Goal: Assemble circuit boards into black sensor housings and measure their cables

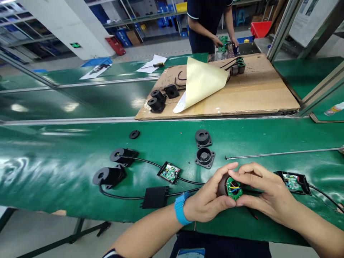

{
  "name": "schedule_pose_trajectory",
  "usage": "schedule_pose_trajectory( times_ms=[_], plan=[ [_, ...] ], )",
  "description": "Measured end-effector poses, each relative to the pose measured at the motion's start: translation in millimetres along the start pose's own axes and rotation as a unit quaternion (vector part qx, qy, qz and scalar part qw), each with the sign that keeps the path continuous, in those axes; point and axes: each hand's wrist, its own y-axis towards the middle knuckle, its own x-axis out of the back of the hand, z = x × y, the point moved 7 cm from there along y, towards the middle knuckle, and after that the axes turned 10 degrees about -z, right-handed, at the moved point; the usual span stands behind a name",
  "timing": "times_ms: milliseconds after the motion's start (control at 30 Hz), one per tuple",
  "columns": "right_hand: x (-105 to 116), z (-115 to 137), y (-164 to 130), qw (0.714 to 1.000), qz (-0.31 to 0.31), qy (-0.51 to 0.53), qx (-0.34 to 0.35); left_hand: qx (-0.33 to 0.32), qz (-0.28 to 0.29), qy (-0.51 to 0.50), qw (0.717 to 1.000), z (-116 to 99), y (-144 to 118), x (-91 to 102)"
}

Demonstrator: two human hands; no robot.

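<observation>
Between my hands sits a small dark cylinder with a round green circuit board (234,188) on its end, yellow and blue wires showing on it. My left hand (212,195), with a blue wrist strap (182,208), wraps round the cylinder's side. The thumb and fingers of my right hand (264,190) press at the board's edge. A black cable runs from the board under my right palm, towards an open black case with a circuit board (294,182). Two flanged black housings (203,157) (202,138) stand just beyond my hands.
Left on the green bench (67,157) lie two cabled black cylinders (110,177), a black box (155,197), an open circuit case (169,172) and a black disc (134,134). A thin metal rod (282,153) lies right. Beyond is cardboard (255,93) with parts; a co-worker (208,25) holds a green board.
</observation>
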Motion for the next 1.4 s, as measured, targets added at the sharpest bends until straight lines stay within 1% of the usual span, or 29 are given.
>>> schedule_pose_trajectory(
  times_ms=[67, 167, 233, 267, 333, 400, 467, 567, 667, 767, 833, 933, 967, 1033, 1100, 1200, 1300, 1400],
  plan=[
    [-1.2, 0.4, -2.6, 1.000, -0.014, -0.008, -0.003, 0.009, -0.012, -0.028, 0.999, 0.4, -0.1, -0.7],
    [-3.4, 0.4, -6.2, 0.999, -0.046, -0.018, -0.006, 0.013, -0.048, -0.050, 0.998, 0.7, 0.6, 1.2],
    [-3.8, -2.5, -6.4, 0.998, -0.058, -0.010, -0.024, 0.016, -0.067, -0.064, 0.996, 0.8, 1.3, 3.1],
    [-4.3, -5.1, -5.5, 0.998, -0.053, 0.004, -0.041, 0.020, -0.070, -0.067, 0.995, 0.9, 1.7, 3.7],
    [-4.7, -10.9, -2.5, 0.994, -0.032, 0.052, -0.086, 0.027, -0.065, -0.064, 0.995, 0.9, 2.2, 3.7],
    [-4.4, -14.7, 1.1, 0.987, -0.001, 0.099, -0.124, 0.039, -0.042, -0.050, 0.997, 1.7, 1.9, 2.0],
    [-2.9, -15.1, 4.3, 0.982, 0.026, 0.121, -0.141, 0.062, -0.022, -0.040, 0.997, 5.2, 0.7, 0.7],
    [-1.9, -13.4, 6.3, 0.980, 0.056, 0.123, -0.147, 0.085, -0.012, -0.032, 0.996, 11.3, -1.6, 1.7],
    [-1.2, -12.9, 6.7, 0.981, 0.047, 0.108, -0.152, 0.086, -0.006, -0.025, 0.996, 14.2, -2.9, 2.4],
    [-2.6, -13.5, 5.6, 0.983, 0.015, 0.084, -0.161, 0.086, -0.010, -0.030, 0.996, 14.4, -2.8, 2.4],
    [-2.4, -11.3, 4.9, 0.988, -0.017, 0.050, -0.143, 0.084, -0.020, -0.040, 0.995, 14.0, -2.5, 2.4],
    [3.4, -0.6, 4.0, 0.994, -0.087, -0.022, -0.056, 0.077, -0.036, -0.054, 0.995, 13.0, -2.1, 2.6],
    [4.7, 1.7, 3.2, 0.994, -0.100, -0.033, -0.035, 0.072, -0.037, -0.056, 0.995, 12.2, -2.0, 2.4],
    [4.6, 1.6, 1.8, 0.995, -0.093, -0.028, -0.026, 0.059, -0.034, -0.056, 0.996, 9.3, -1.4, 1.9],
    [2.4, -1.8, 0.9, 0.997, -0.064, -0.006, -0.039, 0.050, -0.036, -0.053, 0.997, 6.0, -0.4, 2.5],
    [-0.3, -3.2, -0.2, 0.998, -0.032, 0.015, -0.042, 0.058, -0.059, -0.060, 0.995, 3.2, 0.9, 5.9],
    [-2.6, -3.6, -1.5, 0.998, -0.026, 0.032, -0.048, 0.080, -0.067, -0.093, 0.990, 4.2, 0.5, 6.1],
    [-4.6, -3.5, -2.4, 0.998, -0.036, 0.035, -0.042, 0.090, -0.074, -0.113, 0.987, 6.9, -1.0, 6.5]
  ],
)
